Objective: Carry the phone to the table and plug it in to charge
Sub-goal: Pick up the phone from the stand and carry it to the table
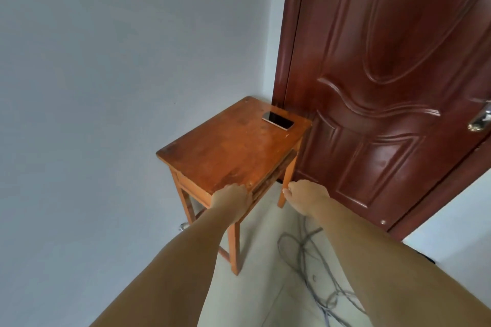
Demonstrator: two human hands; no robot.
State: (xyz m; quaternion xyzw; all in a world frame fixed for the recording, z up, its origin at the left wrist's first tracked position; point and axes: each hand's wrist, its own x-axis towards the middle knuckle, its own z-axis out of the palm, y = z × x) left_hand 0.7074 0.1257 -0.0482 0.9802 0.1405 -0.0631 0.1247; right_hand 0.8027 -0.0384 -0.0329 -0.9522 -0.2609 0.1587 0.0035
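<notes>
A dark-screened phone (pixel 358 120) lies flat on the far right part of a small wooden table (pixel 225 156), close to its back edge. My left hand (pixel 231 198) is against the table's near corner, its fingers bent away from the camera and hidden. My right hand (pixel 305 195) hovers just right of that corner, beside the front right leg, with fingers drooping, thumb apart and nothing in it. Both hands are well short of the phone. Grey cables (pixel 309 252) lie tangled on the pale floor below my right arm; no plug end is visible.
The table stands in a corner, with a white wall (pixel 106 87) on its left and a dark red wooden door (pixel 385 87) behind and to its right. A metal door handle (pixel 480 119) sits at the right edge. A small pale object (pixel 183 226) lies by the wall's foot.
</notes>
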